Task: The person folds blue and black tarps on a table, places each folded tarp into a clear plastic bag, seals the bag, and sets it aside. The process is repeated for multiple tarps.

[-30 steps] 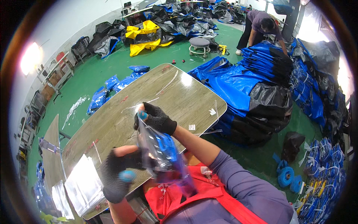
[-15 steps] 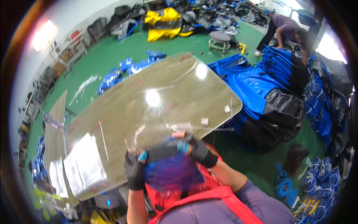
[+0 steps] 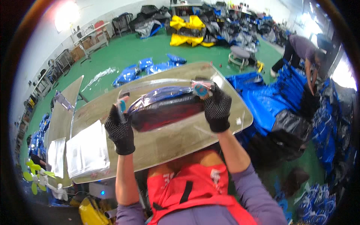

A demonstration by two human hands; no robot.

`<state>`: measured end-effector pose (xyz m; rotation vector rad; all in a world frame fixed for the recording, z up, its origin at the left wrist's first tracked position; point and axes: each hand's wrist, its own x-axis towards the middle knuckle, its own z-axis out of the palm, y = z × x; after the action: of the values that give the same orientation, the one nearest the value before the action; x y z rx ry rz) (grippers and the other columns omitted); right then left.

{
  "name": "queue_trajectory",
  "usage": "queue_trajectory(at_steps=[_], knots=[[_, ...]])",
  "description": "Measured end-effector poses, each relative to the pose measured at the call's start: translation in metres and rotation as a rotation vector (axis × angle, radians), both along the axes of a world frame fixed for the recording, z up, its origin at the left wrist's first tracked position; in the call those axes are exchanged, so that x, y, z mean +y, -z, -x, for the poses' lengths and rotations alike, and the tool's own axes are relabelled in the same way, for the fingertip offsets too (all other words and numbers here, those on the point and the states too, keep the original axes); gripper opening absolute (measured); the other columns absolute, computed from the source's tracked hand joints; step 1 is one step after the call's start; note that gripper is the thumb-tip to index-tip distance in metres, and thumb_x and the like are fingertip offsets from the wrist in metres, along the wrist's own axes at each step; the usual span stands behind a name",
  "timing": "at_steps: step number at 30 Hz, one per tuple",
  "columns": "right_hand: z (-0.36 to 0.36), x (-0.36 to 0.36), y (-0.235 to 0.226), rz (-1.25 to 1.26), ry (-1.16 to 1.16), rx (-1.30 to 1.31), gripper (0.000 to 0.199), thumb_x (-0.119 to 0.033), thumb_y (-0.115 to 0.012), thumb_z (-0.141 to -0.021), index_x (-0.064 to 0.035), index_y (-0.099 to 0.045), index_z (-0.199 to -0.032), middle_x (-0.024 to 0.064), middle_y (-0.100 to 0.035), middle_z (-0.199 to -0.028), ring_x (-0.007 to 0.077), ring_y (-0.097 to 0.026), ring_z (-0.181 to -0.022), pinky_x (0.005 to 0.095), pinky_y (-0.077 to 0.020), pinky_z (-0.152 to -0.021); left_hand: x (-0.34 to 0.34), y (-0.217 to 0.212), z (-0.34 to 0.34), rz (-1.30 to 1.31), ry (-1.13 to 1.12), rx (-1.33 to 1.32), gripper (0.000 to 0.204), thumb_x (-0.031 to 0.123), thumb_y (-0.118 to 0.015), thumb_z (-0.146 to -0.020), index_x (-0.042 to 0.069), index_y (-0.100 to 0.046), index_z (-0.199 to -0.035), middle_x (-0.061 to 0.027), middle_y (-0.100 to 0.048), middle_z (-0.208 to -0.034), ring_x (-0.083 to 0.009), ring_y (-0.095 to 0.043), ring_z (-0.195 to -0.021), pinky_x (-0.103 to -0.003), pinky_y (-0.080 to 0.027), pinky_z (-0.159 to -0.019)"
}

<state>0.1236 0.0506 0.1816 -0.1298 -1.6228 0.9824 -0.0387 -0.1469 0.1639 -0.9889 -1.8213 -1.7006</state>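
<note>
A clear plastic bag point(image 3: 168, 111) with a folded blue and black bundle inside is held up over the glossy brown table point(image 3: 168, 144). My left hand point(image 3: 120, 129), in a black dotted glove with blue on a fingertip, pinches the bag's upper left corner. At the upper right corner, my right hand point(image 3: 217, 108), gloved alike, grips the bag's edge. The bundle hangs between both hands, its lower side looking dark red through the plastic. To the left of my left hand, a stack of flat clear bags point(image 3: 88, 152) lies on the table.
A smaller stack of clear bags point(image 3: 57, 157) lies on the left side panel point(image 3: 62, 112). Blue packages point(image 3: 129, 74) rest on the green floor beyond the table. Large blue sheets point(image 3: 258, 101) are heaped at right, where a person point(image 3: 305, 50) bends over. A round stool point(image 3: 240, 54) stands behind; a green-bladed fan point(image 3: 35, 174) is at lower left.
Both hands have moved away from my body and up over the table, carrying the bagged bundle. The view has shifted too. The bending person stays at the heap.
</note>
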Motion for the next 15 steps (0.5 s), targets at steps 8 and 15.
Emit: queue_trajectory(at_steps=[8,15], knots=[[-0.016,0.013,-0.031,0.024,-0.326,-0.204,0.021,-0.020,-0.062,-0.091,-0.0016,-0.069,-0.100,0.0106,-0.072,-0.091,0.0154,-0.068,-0.083,0.0279,-0.0527,-0.077,-0.017,-0.022,0.021,0.132,0.101,-0.045,0.035,0.032,-0.050,-0.098,0.002,-0.061,-0.083,-0.0024,-0.057,-0.071,-0.0107,-0.049,-0.063,-0.027,-0.039,-0.060],[0.024,0.025,0.056,0.507,-0.492,-0.460,0.017,-0.015,-0.058,-0.091,0.0003,-0.066,-0.093,0.0082,-0.068,-0.086,0.0179,-0.066,-0.083,0.0310,-0.0513,-0.078,0.019,0.007,0.016,0.257,0.217,-0.244,0.032,0.024,-0.065,-0.087,0.002,-0.058,-0.109,-0.0081,-0.064,-0.098,-0.0198,-0.066,-0.085,-0.033,-0.051,-0.079]])
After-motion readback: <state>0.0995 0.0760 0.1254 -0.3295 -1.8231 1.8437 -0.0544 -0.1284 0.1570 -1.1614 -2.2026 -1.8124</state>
